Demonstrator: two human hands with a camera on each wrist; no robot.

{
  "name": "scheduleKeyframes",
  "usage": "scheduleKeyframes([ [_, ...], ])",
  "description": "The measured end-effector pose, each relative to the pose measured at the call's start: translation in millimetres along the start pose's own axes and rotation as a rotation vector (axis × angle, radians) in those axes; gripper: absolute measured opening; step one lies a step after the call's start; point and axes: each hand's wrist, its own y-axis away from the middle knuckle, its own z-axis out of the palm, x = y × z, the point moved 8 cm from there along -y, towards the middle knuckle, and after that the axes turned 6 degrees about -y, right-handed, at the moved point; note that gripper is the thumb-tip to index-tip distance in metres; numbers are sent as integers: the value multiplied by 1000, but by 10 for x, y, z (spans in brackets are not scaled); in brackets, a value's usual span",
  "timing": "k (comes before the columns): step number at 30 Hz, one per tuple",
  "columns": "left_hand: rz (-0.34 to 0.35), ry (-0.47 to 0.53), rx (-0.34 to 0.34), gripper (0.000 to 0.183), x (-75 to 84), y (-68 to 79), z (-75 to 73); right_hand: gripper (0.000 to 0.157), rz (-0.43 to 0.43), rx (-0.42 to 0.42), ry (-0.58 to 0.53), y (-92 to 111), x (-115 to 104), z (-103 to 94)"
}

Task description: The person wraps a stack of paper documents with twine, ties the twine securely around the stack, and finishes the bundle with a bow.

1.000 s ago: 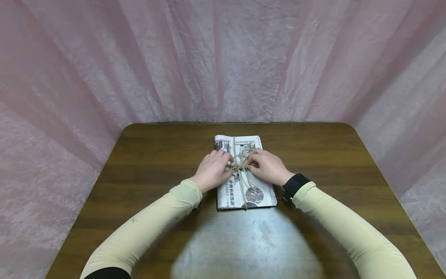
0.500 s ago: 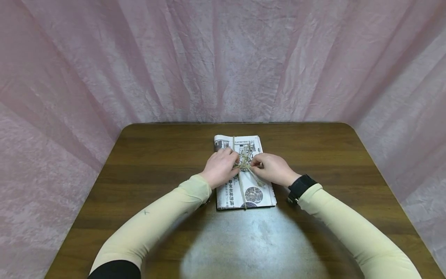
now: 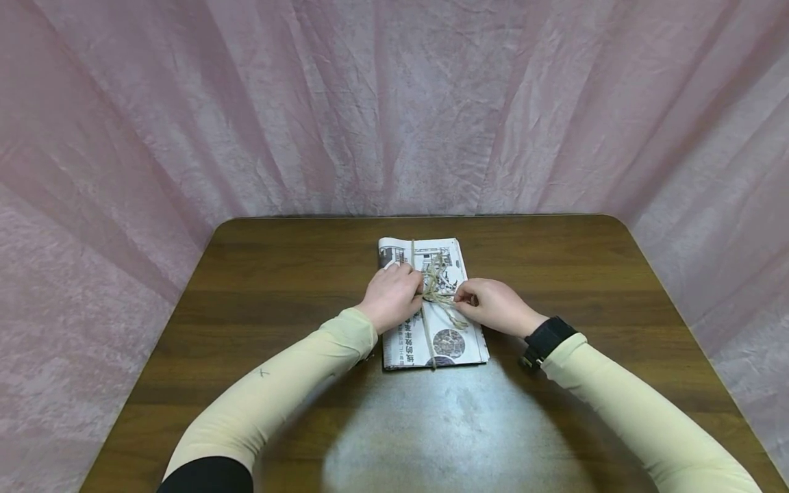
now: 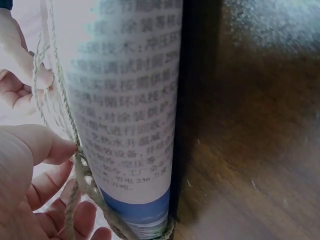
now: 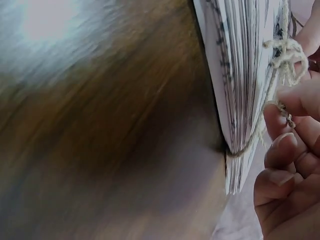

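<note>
A stack of folded newspapers [image 3: 403, 346] lies on the table, bound lengthwise and crosswise with thin jute twine [image 3: 439, 299]. Over the stack's left side, my left hand [image 3: 390, 296] pinches the twine by the knot; the left wrist view shows its thumb and fingers [image 4: 60, 150] against the strands. At the right edge, my right hand [image 3: 493, 305] pinches a short strand between thumb and forefinger, its other fingers curled. In the right wrist view the knot [image 5: 286, 56] and its loops stand just above that pinch.
The brown wooden table [image 3: 296, 274] extends around the stack, with a bright reflection near its front. A pink curtain [image 3: 394, 116] hangs behind and beside it. A black band [image 3: 548, 337] circles the right wrist.
My right hand has drawn right and slightly toward me, away from the knot, with the strand. My left hand has shifted slightly right along the twine, then stayed nearly still.
</note>
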Motion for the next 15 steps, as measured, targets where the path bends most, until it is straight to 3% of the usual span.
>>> scheduleKeyframes([
  [15,-16,27,-14,9,-33,5,2,5,47,-17,2,433,218,-224],
])
